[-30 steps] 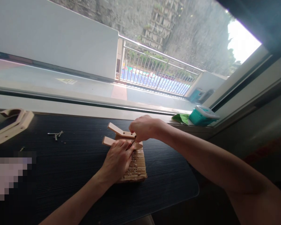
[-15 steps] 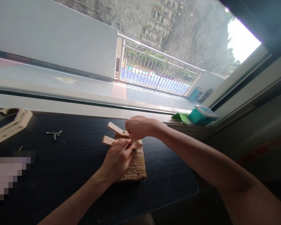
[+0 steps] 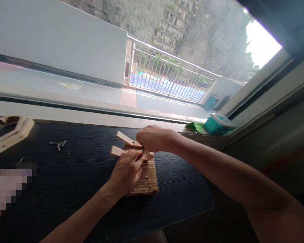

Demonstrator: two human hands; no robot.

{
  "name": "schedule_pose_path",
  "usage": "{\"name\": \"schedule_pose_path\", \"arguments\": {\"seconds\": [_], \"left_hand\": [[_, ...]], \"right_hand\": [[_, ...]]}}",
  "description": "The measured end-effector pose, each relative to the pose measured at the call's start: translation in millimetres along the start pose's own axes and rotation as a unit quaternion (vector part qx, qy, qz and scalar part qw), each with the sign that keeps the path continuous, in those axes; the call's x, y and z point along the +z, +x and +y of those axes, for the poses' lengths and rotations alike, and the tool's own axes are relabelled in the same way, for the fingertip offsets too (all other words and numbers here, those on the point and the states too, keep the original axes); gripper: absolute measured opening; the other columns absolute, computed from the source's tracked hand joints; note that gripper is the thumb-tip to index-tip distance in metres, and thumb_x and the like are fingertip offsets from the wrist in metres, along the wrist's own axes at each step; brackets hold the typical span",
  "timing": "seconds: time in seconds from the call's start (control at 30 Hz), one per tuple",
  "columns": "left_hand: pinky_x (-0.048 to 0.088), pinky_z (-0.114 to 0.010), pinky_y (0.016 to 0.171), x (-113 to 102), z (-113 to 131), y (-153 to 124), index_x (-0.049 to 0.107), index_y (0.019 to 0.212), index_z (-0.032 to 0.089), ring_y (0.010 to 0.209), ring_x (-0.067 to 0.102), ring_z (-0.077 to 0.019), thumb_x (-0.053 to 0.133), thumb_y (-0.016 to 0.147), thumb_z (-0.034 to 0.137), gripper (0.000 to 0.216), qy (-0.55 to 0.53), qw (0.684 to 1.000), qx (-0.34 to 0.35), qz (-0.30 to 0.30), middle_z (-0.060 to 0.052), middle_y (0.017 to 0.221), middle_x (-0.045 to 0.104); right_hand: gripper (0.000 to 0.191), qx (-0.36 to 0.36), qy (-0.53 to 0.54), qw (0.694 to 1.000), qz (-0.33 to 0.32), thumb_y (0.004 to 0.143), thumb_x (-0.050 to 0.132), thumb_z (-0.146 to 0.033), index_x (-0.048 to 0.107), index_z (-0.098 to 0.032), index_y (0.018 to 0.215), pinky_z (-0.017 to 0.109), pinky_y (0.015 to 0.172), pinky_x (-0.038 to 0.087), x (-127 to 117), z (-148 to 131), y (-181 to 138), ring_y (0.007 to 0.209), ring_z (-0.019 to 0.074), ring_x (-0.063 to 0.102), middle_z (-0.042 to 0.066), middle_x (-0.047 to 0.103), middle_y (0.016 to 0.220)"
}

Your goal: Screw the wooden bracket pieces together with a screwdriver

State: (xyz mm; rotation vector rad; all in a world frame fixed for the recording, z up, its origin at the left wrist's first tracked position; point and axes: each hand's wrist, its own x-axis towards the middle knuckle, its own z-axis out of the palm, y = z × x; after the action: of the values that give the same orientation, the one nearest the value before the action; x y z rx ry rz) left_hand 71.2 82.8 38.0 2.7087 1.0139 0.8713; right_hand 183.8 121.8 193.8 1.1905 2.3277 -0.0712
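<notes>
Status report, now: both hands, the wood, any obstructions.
Left grip over lower pale slim wooden bar; right grip closed just beyond, contents mostly hidden. Brown corrugated cardboard block underneath. Fingers obscure bar's middle.

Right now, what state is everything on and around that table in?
Left hand: laid over the nearer wooden piece
Right hand: curled closed, its grip mostly hidden
Farther wooden piece: lying on the cardboard
Cardboard: flat, pitted with holes
Screws: loose on the table
Curved wooden part: on the table, partly out of view
Box: lid on
Green cloth: lying beside the box
</notes>
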Motion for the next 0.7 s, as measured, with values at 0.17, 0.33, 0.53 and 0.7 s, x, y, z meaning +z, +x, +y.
{"name": "schedule_pose_path", "arguments": {"seconds": [0.17, 0.33, 0.53, 0.7], "left_hand": [[0.044, -0.046, 0.093, 0.3, 0.1, 0.5, 0.065, 0.110, 0.018, 0.104, 0.055, -0.0259, 0.051, 0.087, 0.016, 0.027, 0.004, 1.000, 0.001, 0.004, -0.009, 0.109, 0.063], [0.044, -0.045, 0.093, 1.2, -0.3, 0.5, 0.065, 0.109, 0.018, 0.105, 0.054, -0.0262, 0.051, 0.087, 0.017, 0.027, 0.007, 1.000, 0.002, -0.001, -0.009, 0.111, 0.063], [0.043, -0.046, 0.093, 1.2, -0.5, -0.2, 0.065, 0.110, 0.016, 0.106, 0.054, -0.0266, 0.051, 0.087, 0.017, 0.027, 0.016, 1.000, 0.002, -0.008, -0.010, 0.112, 0.062], [0.043, -0.045, 0.092, 1.3, -0.6, 0.0, 0.065, 0.108, 0.017, 0.104, 0.054, -0.0261, 0.050, 0.088, 0.018, 0.025, 0.016, 1.000, 0.002, -0.003, -0.010, 0.109, 0.063]], "right_hand": [[0.028, 0.011, 0.009, 1.000, -0.002, 0.073, 0.059, -0.015, 0.071, -0.013, 0.099, 0.027, 0.061, 0.041, 6.2, 1.9, 1.8, 0.078, 0.0220, 0.064, 0.011, 0.071, 0.078], [0.029, 0.051, 0.034, 0.998, -0.011, 0.073, 0.058, -0.021, 0.072, -0.014, 0.098, 0.026, 0.060, 0.041, 3.1, 1.6, -4.2, 0.081, 0.0222, 0.064, 0.012, 0.072, 0.083], [0.028, 0.053, -0.010, 0.998, -0.016, 0.071, 0.062, -0.019, 0.071, -0.017, 0.098, 0.028, 0.063, 0.042, -2.6, -2.6, -9.2, 0.083, 0.0227, 0.064, 0.010, 0.072, 0.090], [0.026, 0.025, -0.027, 0.999, -0.006, 0.073, 0.055, -0.008, 0.071, -0.013, 0.094, 0.027, 0.062, 0.041, -3.9, -5.7, -5.6, 0.079, 0.0213, 0.064, 0.011, 0.071, 0.077]]}}
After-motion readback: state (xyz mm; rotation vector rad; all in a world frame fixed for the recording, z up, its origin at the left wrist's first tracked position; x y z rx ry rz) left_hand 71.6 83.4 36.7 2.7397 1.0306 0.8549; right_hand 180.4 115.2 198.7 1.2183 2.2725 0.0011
